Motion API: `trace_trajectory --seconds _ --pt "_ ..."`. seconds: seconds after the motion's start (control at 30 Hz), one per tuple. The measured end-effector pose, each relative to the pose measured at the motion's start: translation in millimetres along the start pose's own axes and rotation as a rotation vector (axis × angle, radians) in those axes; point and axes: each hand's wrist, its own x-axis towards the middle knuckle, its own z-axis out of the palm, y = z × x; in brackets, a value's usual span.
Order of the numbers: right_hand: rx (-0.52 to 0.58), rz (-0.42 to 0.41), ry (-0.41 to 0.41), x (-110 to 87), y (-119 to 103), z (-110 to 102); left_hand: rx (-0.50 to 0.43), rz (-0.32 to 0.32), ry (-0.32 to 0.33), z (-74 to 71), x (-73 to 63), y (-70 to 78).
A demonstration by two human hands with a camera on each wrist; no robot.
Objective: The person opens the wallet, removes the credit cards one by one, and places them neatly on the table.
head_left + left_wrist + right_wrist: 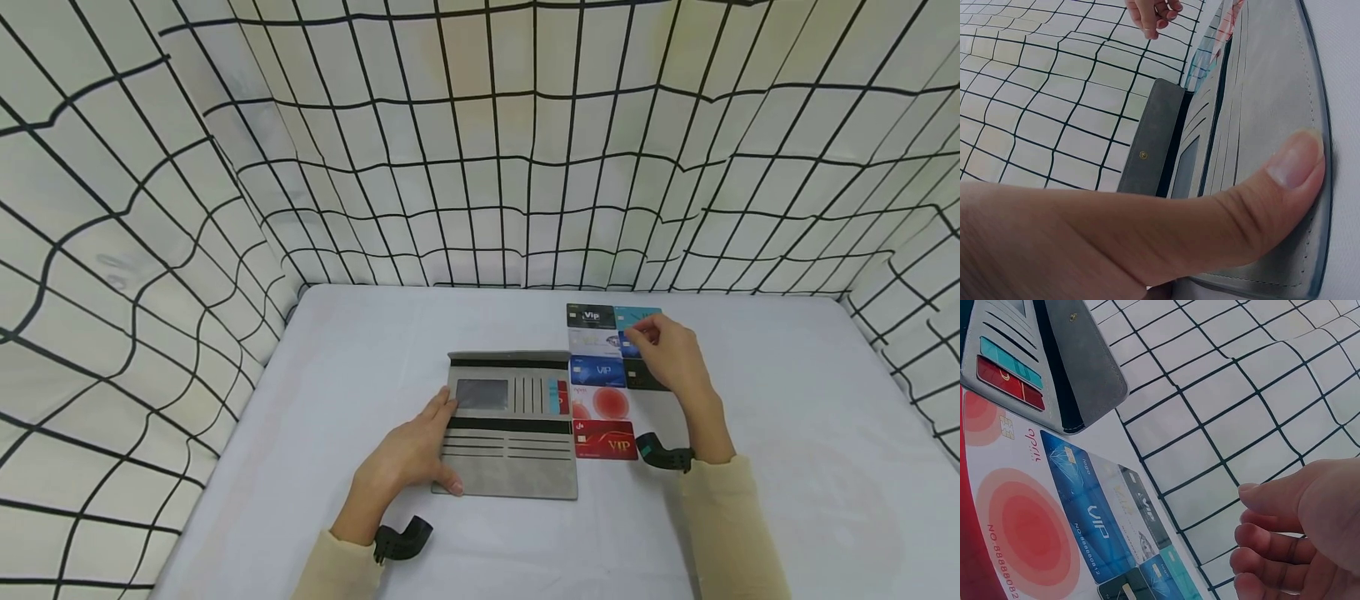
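A grey wallet lies unfolded on the white table, its flap at the far side. Teal and red cards sit in its slots. My left hand rests along the wallet's left edge, with the thumb on its near part. My right hand hovers over the far right cards, fingers loosely bent and nothing visible between them. Beside the wallet lie a red VIP card, a card with red circles, a blue VIP card and a black Vip card.
More cards form the right column: a teal card, a blue one partly covered by the right hand, and a dark card. Black netting over white sheeting rises behind the table and along its sides.
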Motion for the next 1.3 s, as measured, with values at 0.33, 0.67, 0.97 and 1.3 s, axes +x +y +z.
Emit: trace_trajectory --seconds 0.33,0.67,0.97,1.3 --pt "-0.008 0.007 -0.005 -1.7 -0.5 -1.9 0.001 0.004 0.001 0.8 0.3 -0.1" --pt "-0.004 0.010 -0.009 -3.4 -2.0 -4.1 0.004 0.006 0.002 1.4 1.1 -1.0" --pt "-0.003 0.000 -0.007 -3.6 -1.4 -3.6 0.004 0.007 0.002 1.7 0.9 -1.3" --pt "-0.003 -0.003 -0.020 -2.4 -2.3 -4.2 0.004 0.008 0.005 0.9 0.4 -1.0"
